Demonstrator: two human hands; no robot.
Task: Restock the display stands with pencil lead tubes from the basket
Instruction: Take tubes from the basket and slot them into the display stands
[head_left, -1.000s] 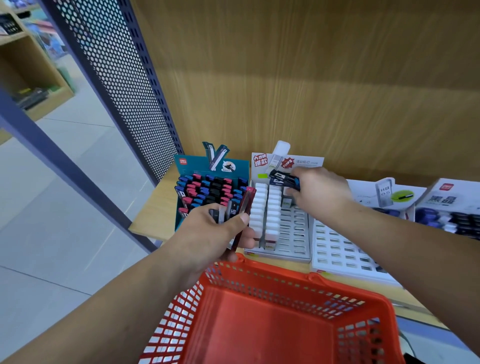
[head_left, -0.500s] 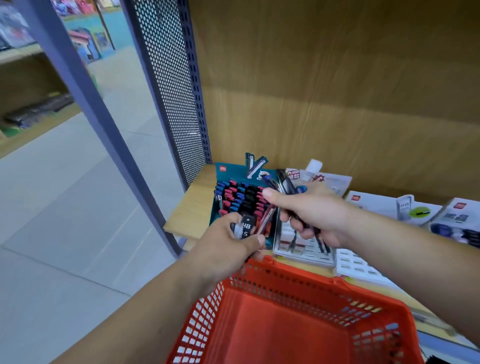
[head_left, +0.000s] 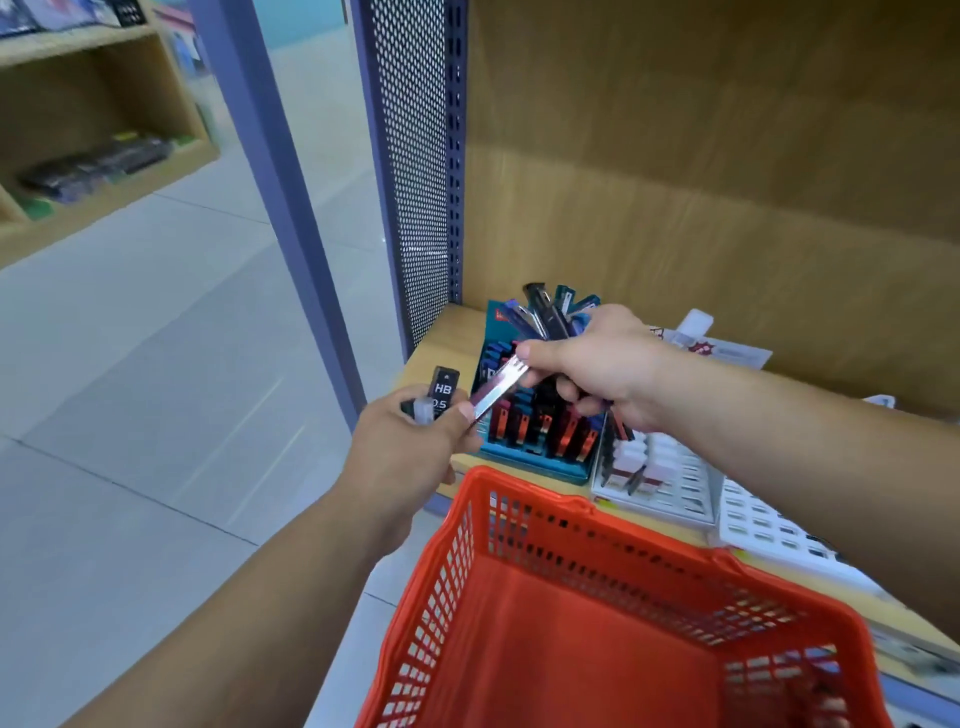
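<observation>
Wooden shelf (head_left: 447, 338), teal display stand (head_left: 524, 460) at its left end, white slotted stands (head_left: 675, 499) just beside

The right hand (head_left: 597, 364) hides the teal stand's (head_left: 530, 462) upper rows.

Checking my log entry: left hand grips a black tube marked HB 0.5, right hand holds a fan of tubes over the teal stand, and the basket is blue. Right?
Not quite: the head view shows the basket is red-orange, not blue. The left hand does grip the HB 0.5 tube; the right hand holds tubes over the teal stand.

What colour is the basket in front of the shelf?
The basket is orange-red plastic with a lattice wall, seen clearly in the head view.
</observation>
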